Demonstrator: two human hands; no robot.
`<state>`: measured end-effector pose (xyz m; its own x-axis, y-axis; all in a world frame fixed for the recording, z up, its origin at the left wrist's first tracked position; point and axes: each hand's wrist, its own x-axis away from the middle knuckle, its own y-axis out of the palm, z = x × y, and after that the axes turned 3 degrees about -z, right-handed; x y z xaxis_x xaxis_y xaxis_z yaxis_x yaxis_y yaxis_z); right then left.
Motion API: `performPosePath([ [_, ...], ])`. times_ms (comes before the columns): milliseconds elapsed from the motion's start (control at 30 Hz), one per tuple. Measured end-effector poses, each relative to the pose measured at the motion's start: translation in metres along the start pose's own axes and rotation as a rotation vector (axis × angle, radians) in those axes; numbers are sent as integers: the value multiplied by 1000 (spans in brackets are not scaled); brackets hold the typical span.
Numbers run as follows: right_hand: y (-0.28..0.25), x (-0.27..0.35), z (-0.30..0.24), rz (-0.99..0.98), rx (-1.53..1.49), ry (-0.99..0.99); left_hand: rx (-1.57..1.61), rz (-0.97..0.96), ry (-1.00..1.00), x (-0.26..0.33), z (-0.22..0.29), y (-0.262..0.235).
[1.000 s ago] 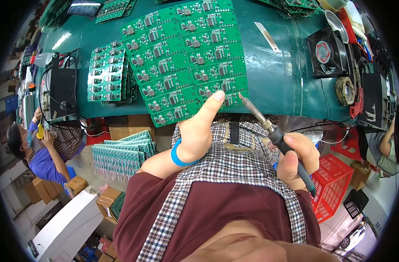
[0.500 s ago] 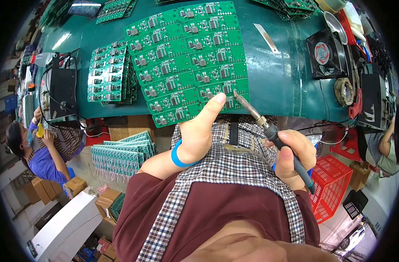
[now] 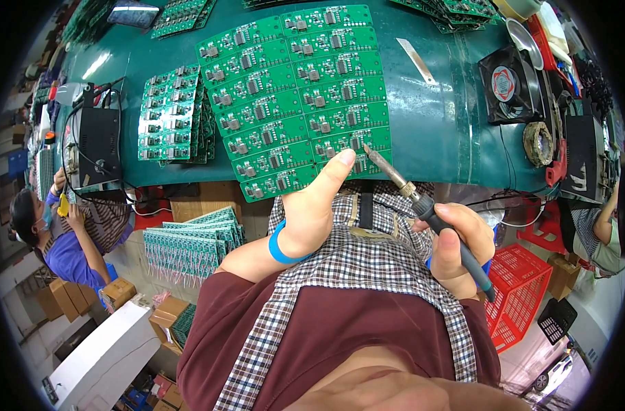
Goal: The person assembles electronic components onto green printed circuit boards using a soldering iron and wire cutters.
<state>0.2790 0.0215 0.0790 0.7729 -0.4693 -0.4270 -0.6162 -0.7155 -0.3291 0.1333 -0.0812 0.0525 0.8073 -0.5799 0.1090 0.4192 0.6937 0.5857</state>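
A large green circuit board panel [image 3: 295, 103], made up of several joined small boards, is tilted up over the table's near edge. My left hand [image 3: 316, 198] grips its lower edge, thumb on the front face and the other fingers hidden behind. In my right hand [image 3: 466, 240] is a soldering iron [image 3: 425, 205], fingers wrapped round its dark handle. The iron's tip points up and left to the panel's lower right part, close to a black chip and just right of my left thumb. Whether the tip touches the board I cannot tell.
Stacked board panels [image 3: 169, 113] stand left on the green table [image 3: 436, 123]. A blade [image 3: 416, 60] lies right of my panel, with a black fan [image 3: 507, 85] and a tape roll [image 3: 538, 144] beyond. A red crate [image 3: 521, 294] sits lower right. Another person [image 3: 73, 233] works at far left.
The panel has shifted very slightly down and right. The iron's tip has edged a little left on it. Both hands keep their grips.
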Motion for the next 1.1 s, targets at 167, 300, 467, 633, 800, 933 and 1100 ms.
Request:
performPosePath([
  [167,2,3,-1,27,-42,67,-20,0,21,0,-2,-1],
  [300,1,1,-2,6,-28,50,-45,-1,16,1,-2,-1],
  [467,1,3,4,1,87,-117,-29,-9,9,2,-2,-1],
  [633,3,8,4,99,124,-107,5,-15,-6,1,-3,-4],
  [800,1,12,4,101,-17,-19,-13,-9,-7,0,-2,-2],
  [933,2,8,-1,154,-108,116,11,-19,-93,0,0,-3],
  [1100,0,5,-3,116,-75,138,35,4,-115,-1,1,0],
])
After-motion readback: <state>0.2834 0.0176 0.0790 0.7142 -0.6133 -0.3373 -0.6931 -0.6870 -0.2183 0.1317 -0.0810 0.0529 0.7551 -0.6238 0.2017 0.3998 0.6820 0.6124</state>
